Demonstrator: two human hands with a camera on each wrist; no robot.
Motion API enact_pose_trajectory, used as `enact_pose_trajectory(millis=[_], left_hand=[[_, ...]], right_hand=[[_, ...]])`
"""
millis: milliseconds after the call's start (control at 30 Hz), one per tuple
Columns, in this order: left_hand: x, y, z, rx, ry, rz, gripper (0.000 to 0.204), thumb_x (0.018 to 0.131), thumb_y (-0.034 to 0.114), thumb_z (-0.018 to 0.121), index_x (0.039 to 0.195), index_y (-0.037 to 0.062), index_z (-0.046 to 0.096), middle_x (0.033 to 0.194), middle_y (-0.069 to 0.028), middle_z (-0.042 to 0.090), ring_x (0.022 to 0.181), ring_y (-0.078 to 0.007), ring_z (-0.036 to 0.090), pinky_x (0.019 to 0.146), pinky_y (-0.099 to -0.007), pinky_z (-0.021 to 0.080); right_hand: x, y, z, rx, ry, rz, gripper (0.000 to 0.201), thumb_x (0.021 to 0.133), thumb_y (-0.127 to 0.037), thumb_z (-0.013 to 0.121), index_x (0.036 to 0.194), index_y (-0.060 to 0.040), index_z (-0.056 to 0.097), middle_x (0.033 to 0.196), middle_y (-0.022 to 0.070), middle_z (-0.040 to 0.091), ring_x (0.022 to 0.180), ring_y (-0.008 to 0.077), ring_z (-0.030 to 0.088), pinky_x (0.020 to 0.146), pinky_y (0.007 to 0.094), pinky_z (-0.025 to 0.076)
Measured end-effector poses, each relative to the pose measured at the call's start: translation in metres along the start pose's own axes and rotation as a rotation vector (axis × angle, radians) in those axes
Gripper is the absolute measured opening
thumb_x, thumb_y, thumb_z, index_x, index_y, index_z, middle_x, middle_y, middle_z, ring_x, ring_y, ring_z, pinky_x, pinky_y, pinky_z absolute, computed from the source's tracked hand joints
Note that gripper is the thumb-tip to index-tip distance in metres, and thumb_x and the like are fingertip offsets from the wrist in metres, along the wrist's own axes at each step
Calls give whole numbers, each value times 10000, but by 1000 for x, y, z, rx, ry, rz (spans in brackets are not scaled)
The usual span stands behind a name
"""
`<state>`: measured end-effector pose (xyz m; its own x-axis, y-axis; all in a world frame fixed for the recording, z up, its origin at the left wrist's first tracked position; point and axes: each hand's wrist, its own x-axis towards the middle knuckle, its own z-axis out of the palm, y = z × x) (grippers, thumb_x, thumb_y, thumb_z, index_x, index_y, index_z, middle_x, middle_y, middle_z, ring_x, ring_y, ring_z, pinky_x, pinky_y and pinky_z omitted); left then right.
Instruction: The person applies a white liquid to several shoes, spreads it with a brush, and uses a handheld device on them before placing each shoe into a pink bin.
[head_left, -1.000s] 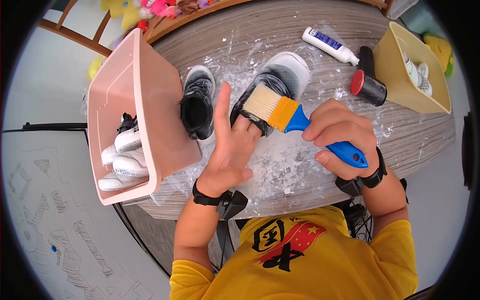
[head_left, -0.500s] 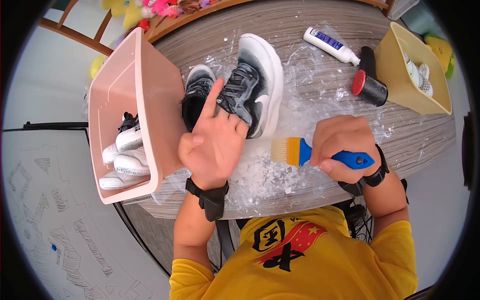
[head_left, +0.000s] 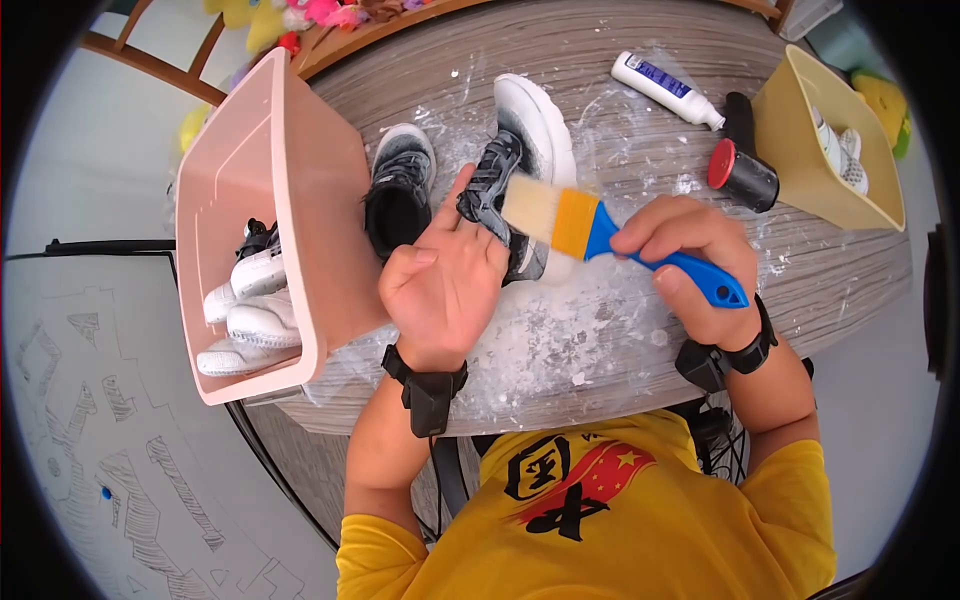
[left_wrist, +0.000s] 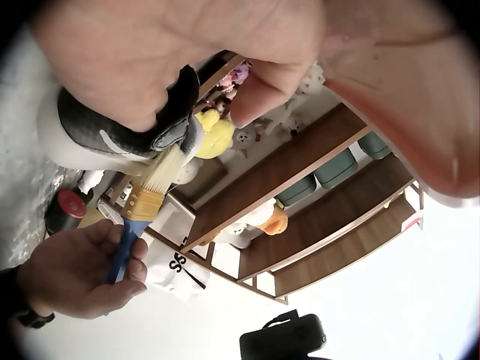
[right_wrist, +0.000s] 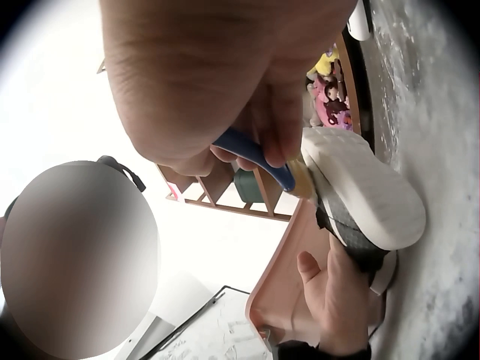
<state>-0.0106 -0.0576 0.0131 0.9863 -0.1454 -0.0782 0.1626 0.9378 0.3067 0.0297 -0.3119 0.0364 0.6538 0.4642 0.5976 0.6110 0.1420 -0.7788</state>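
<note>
A black-and-grey sneaker (head_left: 545, 130) with a white sole is tilted onto its side over the dusty table. My left hand (head_left: 445, 295), palm up, holds it with fingers inside the collar and the index finger extended outside. In my right hand (head_left: 700, 265) I grip the blue handle of a paintbrush (head_left: 575, 222) with an orange ferrule. Its pale bristles overlap the sneaker's side in the head view and meet the upper in the left wrist view. The right wrist view shows the sneaker's white sole (right_wrist: 364, 180). The matching sneaker (head_left: 400, 190) stands upright just left.
At the left stands a pink bin (head_left: 335, 200) with white shoes inside. A yellow bin (head_left: 790, 165) with shoes stands far right. Near it are a white bottle (head_left: 665, 88) and a black item with a red end (head_left: 745, 175). White powder covers the tabletop (head_left: 560, 350).
The left hand has turned palm up, tilting the sneaker from upright onto its side. The paintbrush moved down off the sneaker, then back up to its side.
</note>
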Motion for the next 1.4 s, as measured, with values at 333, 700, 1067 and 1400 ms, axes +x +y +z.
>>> enact_pose_trajectory(millis=[333, 700, 1067, 1400], left_hand=[[-4, 8, 0, -127, -226, 51, 737, 802, 71, 492, 1487, -58, 253, 1495, -181, 407, 1364, -299, 419, 1139, -418, 327], [-11, 11, -25, -93, -157, 36, 526, 970, 384, 472, 1427, 125, 457, 1463, -55, 477, 1346, -275, 454, 1102, -513, 377], [-19, 10, 10, 369, -168, -160, 291, 603, 33, 449, 892, 68, 446, 1057, -140, 625, 988, -228, 610, 896, -337, 488], [-28, 13, 50, 1787, -451, 16, 459, 666, 38, 582, 1124, 48, 551, 881, -157, 644, 835, -344, 635, 776, -390, 475]], right_hand=[[1, -5, 6, 82, -219, 73, 99, 829, 22, 662, 922, -9, 677, 905, 123, 702, 774, 247, 677, 697, 304, 529], [0, -3, 3, 111, -32, 495, 148, 871, -67, 718, 954, -12, 609, 914, 69, 682, 779, 115, 645, 695, 258, 505], [-1, 17, -3, 440, 352, 462, 185, 990, -162, 588, 1111, -39, 521, 935, 93, 658, 684, 103, 601, 613, 228, 488], [12, 26, -3, 20, 435, 677, 417, 1029, -272, 522, 1404, -106, 448, 808, -14, 541, 624, 21, 440, 511, 164, 324]])
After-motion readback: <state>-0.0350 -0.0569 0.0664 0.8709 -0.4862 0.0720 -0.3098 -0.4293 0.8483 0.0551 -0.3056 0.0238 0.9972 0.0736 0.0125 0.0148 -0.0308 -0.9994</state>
